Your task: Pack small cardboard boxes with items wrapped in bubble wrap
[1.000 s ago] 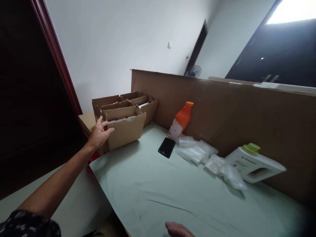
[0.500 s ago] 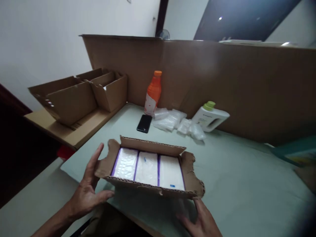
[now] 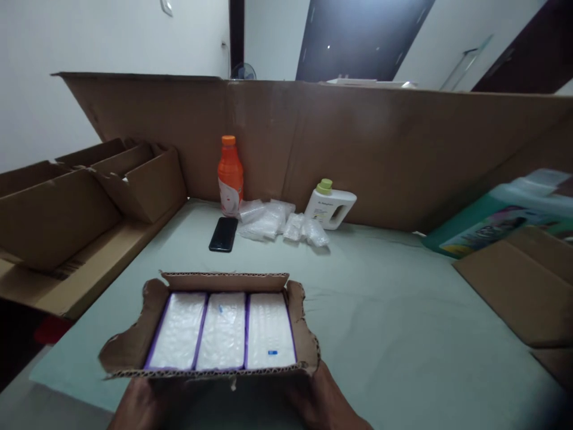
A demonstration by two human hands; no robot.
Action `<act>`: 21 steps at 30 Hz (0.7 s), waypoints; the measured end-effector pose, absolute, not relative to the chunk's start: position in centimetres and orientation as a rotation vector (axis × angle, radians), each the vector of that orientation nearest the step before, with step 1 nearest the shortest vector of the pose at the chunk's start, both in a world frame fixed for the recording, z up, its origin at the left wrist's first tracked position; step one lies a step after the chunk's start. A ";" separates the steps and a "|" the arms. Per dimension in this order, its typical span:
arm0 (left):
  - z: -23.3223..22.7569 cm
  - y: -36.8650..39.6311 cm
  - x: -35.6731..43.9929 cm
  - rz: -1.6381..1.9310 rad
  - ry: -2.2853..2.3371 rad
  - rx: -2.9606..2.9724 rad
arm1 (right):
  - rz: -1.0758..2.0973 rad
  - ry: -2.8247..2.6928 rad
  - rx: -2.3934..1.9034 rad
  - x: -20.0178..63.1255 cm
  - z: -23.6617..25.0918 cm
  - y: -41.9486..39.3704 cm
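An open cardboard box with torn, wavy end flaps is at the near left of the table. Inside it, three white wrapped packs with purple edges stand side by side. My left hand grips the box from below its near left corner. At the near right corner my right hand holds it too. The box's front edge and shadow hide most of the fingers of both hands.
Behind the box lie a black phone and clear plastic packets. An orange bottle and a tilted white jug stand near the cardboard wall. Divided cartons are left; a green jug and cardboard right.
My left hand has moved from beside the box's left end to under its near left corner. The view has turned right, and the box now sits straighter in front of me.
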State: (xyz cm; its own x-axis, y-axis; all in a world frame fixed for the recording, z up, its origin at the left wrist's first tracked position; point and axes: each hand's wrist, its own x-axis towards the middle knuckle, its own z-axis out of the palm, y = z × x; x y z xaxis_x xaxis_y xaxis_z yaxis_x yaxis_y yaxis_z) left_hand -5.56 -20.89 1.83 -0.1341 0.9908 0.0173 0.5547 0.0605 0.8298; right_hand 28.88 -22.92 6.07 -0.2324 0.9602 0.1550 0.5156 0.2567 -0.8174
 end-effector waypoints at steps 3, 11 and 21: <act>2.0 -18.0 -2.5 0.941 1.603 1.523 | 0.814 -1.728 -1.434 30.3 6.4 -22.1; 4.1 -9.1 5.9 0.955 1.187 1.613 | 0.696 -1.632 -1.737 36.3 6.5 -19.4; -1.4 -11.3 5.6 1.033 1.467 1.587 | 0.307 -1.742 -1.755 46.9 8.0 -6.9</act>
